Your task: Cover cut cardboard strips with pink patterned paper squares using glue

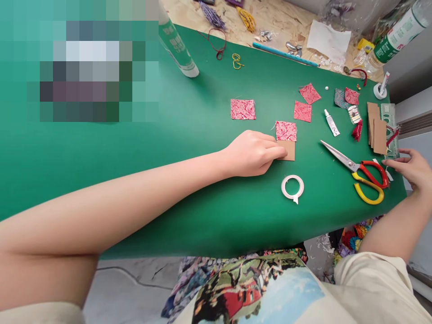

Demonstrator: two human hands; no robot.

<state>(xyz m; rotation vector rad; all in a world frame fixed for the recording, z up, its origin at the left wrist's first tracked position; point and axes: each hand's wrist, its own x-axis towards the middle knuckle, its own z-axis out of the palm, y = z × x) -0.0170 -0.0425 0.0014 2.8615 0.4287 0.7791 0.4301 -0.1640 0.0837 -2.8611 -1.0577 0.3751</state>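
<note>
The person wears a loose cream shirt [371,274] with short sleeves. Its front carries a large printed picture [256,292]: green patches, dark figures, a red shape, and pale blue with white like cloud.

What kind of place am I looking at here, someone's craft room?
It looks like a small craft workspace, though whether at home or in a shop I can't tell. The signs are the red-handled and yellow-handled scissors, the patterned red fabric squares and the roll of white tape on the green tabletop.
</note>
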